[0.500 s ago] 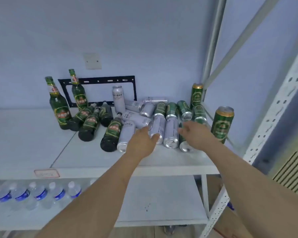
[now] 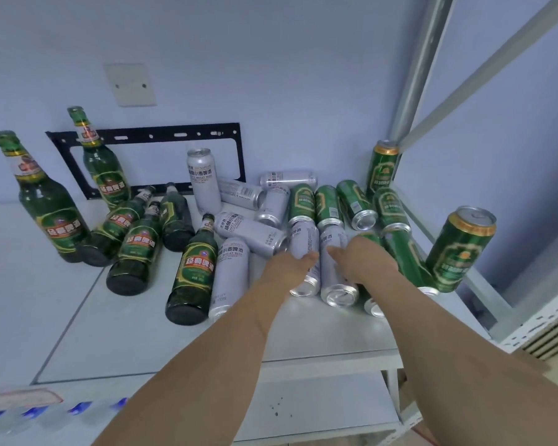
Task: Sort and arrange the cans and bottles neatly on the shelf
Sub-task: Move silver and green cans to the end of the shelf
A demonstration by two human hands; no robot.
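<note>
Silver and green cans lie in a heap on the white shelf (image 2: pixel 142 333). My left hand (image 2: pixel 287 268) grips a lying silver can (image 2: pixel 303 239) from its left side. Beside it, my right hand (image 2: pixel 364 262) curls over a second lying silver can (image 2: pixel 335 284), thumb on top, fingers hidden. Behind them lie several green cans (image 2: pixel 327 204). One silver can (image 2: pixel 203 181) and two green cans (image 2: pixel 384 169) (image 2: pixel 461 249) stand upright. Two green bottles (image 2: pixel 42 204) (image 2: pixel 105 169) stand at the left, and several more bottles (image 2: pixel 194 272) lie beside them.
A black metal bracket (image 2: pixel 149 133) leans on the back wall. The shelf's grey post (image 2: pixel 413 75) and a diagonal brace close off the right side. Water bottles (image 2: pixel 29 413) lie on the lower shelf (image 2: pixel 303 407), which is below my arms.
Both hands have moved closer together over the two silver cans. My right hand shifted left from the green cans onto the second silver can. The view has come closer.
</note>
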